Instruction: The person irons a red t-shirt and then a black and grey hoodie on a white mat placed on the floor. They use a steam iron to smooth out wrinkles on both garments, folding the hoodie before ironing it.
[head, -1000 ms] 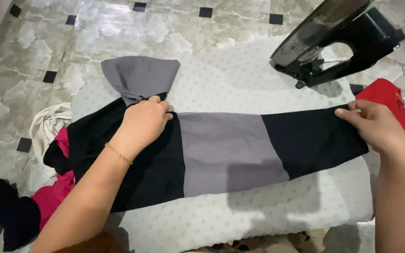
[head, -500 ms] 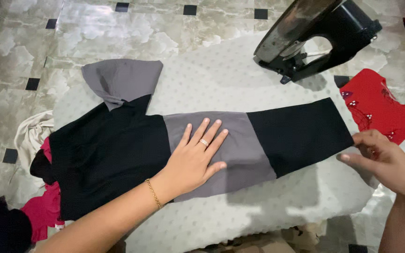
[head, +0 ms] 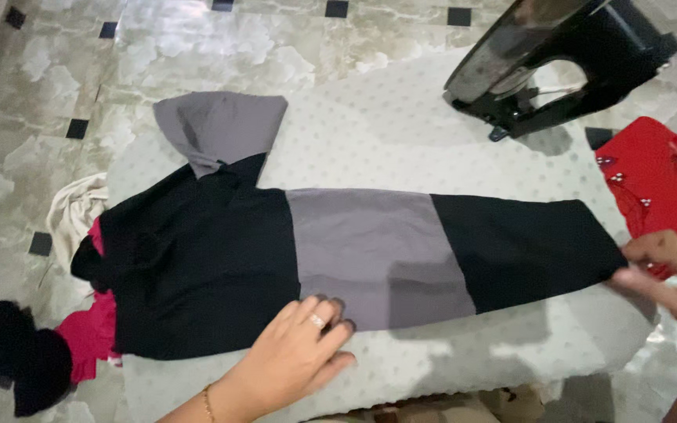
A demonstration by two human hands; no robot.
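I recorded the garment (head: 354,251) as colour-blocked: black at the body, a mid-grey band across the middle, black again at the far end, with a grey piece at its upper left. The padded cover (head: 401,133) beneath it was pale grey-white with a regular pattern of small dots. The floor (head: 221,55) showed cream and beige marbled tiles set with small black squares. The iron (head: 558,63) was black with a dull metallic soleplate. To the right I noted a red cloth (head: 656,180) carrying small pale motifs. At the left lay a beige cloth (head: 68,211), a magenta-pink cloth (head: 88,333) and a black cloth (head: 25,360). The left hand (head: 291,360) bore a silver-toned ring and a gold-toned bracelet.
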